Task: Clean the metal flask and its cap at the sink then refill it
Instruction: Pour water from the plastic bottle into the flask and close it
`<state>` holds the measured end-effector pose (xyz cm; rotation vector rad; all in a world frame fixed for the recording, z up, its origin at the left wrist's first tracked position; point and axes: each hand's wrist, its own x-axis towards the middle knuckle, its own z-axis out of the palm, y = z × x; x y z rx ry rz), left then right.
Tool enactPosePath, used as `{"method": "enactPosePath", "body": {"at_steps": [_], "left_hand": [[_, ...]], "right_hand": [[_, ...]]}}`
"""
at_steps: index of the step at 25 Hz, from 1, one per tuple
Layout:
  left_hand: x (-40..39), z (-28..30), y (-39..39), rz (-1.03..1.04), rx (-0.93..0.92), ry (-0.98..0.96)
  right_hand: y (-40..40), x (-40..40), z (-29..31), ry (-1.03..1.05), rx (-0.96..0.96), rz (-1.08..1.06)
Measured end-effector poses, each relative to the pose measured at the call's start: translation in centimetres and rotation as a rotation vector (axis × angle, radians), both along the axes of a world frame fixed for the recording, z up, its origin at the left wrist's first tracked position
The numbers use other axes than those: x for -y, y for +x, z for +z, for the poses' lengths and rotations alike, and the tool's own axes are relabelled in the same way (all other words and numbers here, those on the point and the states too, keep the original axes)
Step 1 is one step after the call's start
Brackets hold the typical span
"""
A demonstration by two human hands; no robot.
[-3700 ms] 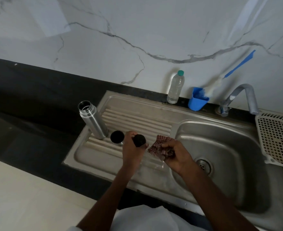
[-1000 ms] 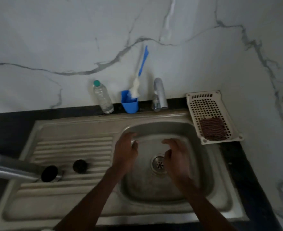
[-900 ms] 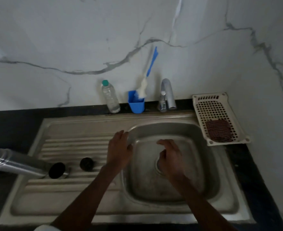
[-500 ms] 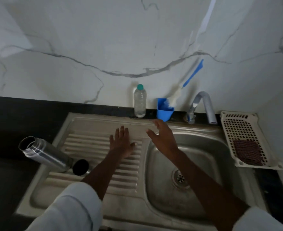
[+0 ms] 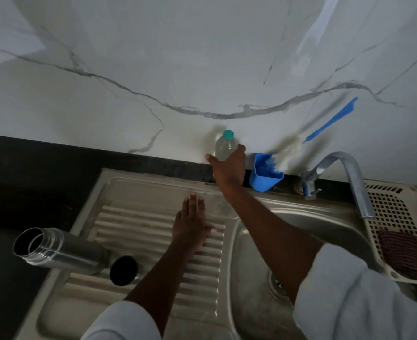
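Right hand (image 5: pixel 229 168) wraps plastic bottle (image 5: pixel 224 148) at backsplash; thin, crushable, likely light, so grip mid-body gently. Left hand (image 5: pixel 190 227) flat, fingers straight, on draining board (image 5: pixel 129 217). Metal flask (image 5: pixel 60 249) left of left hand, uncapped, rigid, probably slick; hold mid-barrel. Cap (image 5: pixel 124 270) beside flask's base.

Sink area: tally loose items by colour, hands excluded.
Silver/metal: 2, flask, cap
Blue: 2, cup, brush
Clear: 1, plastic bottle
White: 1, basket
Dark red: 1, scrub pad
Total: 7
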<state>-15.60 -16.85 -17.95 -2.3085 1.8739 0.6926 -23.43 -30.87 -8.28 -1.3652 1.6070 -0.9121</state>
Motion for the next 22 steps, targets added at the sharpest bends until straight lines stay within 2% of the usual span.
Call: {"method": "enactPosePath", "body": {"at_steps": [2, 4, 7, 10, 11, 13, 15, 16, 19, 20, 22], "left_hand": [[0.0, 0.2, 0.0, 0.007, -0.018, -0.002], [-0.1, 0.7, -0.3, 0.009, -0.017, -0.015], [0.4, 1.1, 0.0, 0.041, -0.068, -0.004], [1.7, 3.1, 0.5, 0.173, -0.206, 0.073], [1.8, 4.4, 0.3, 0.232, -0.288, 0.052], [0.9, 7.0, -1.5, 0.378, -0.494, -0.143], [-0.8, 10.1, -4.5, 0.486, -0.704, -0.339], [-1.9, 11.5, -6.1, 0.482, -0.829, -0.371], [-5.0, 14.7, -10.9, 0.395, -1.352, -0.255], [-5.7, 15.2, -11.9, 0.345, -1.472, -0.212], [-6.8, 15.6, -13.0, 0.221, -1.599, -0.163]], "right_hand": [[-0.1, 0.0, -0.3, -0.065, -0.026, -0.05], [-1.1, -1.1, 0.1, -0.085, 0.035, -0.055], [-4.3, -4.1, 1.8, -0.075, 0.198, -0.003], [-8.6, -8.5, 3.6, -0.048, 0.429, 0.069], [-10.4, -10.1, 4.0, -0.015, 0.509, 0.072], [-14.0, -13.0, 4.4, 0.131, 0.734, 0.101], [-17.5, -15.8, 4.3, 0.39, 1.067, 0.202], [-19.0, -17.0, 4.1, 0.503, 1.174, 0.251], [-22.3, -19.9, 2.8, 0.705, 1.177, 0.383], [-22.9, -20.6, 2.4, 0.751, 1.167, 0.444], [-23.6, -21.6, 1.8, 0.82, 1.179, 0.562]]}}
